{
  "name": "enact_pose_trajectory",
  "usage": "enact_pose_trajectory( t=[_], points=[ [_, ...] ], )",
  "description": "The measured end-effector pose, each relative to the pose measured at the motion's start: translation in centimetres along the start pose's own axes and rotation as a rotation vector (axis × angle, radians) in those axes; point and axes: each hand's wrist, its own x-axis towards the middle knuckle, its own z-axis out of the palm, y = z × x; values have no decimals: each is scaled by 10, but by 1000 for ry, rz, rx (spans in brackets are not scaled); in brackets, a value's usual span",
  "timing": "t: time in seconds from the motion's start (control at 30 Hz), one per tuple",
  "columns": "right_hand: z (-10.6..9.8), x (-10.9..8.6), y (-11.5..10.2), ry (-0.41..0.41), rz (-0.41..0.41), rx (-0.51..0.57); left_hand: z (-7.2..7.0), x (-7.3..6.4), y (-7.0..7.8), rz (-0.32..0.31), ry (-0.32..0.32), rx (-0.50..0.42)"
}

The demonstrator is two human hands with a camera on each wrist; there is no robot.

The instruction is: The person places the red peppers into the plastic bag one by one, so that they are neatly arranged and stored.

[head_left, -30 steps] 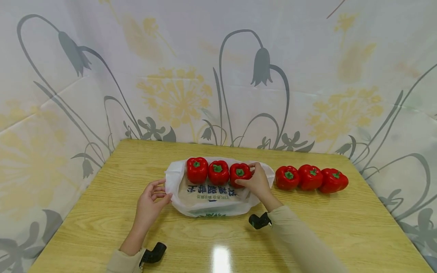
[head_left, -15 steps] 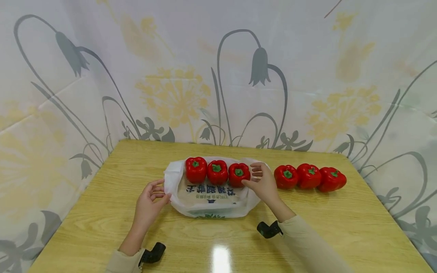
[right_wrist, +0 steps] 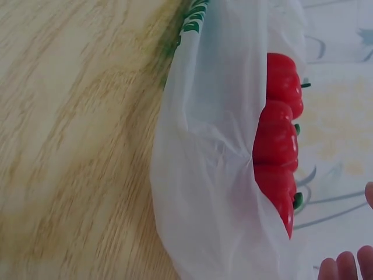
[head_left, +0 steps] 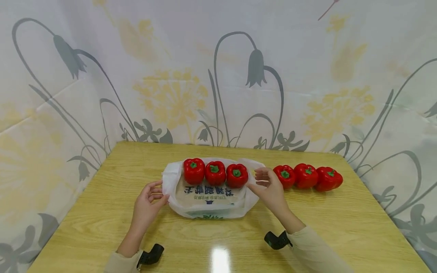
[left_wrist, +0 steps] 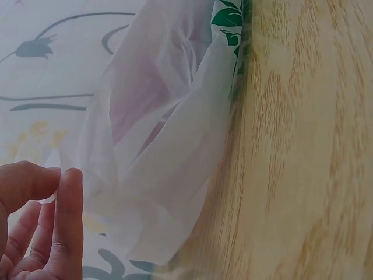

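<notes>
A white plastic bag [head_left: 186, 212] with dark print and green leaf marks lies spread on the table. Inside it, along the far side, three red bell peppers [head_left: 215, 173] stand in a row with green stems up. My left hand [head_left: 147, 204] pinches the bag's left edge between thumb and forefinger, as the left wrist view shows at the fingertips [left_wrist: 71, 181]. Beside the bag's right edge is my right hand [head_left: 271, 191], its fingers relaxed and apart, just right of the nearest pepper. Only a few of its fingertips [right_wrist: 347, 265] show in the right wrist view.
Right of the bag, three more red bell peppers [head_left: 305, 176] sit in a line on the wooden table [head_left: 191, 242]. A patterned cloth backdrop [head_left: 232, 76] rises behind the table. Black wrist cameras [head_left: 151, 254] stick out at both sleeves.
My right hand has let go of the rightmost pepper in the bag and drawn back to the right. My left hand keeps its pinch on the bag's left edge.
</notes>
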Motion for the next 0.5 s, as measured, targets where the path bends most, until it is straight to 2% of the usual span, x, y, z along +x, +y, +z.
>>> enact_pose_trajectory(
  t=[0.1,0.3,0.5],
  points=[
    [-5,-3,0,13,-11,4,-1,-1,1,-4,2,0],
    [-19,-6,28,46,-10,-19,-1,-1,1,0,-2,-10],
    [-31,-10,42,99,-54,-34,0,0,0,4,4,-10]
  ],
)
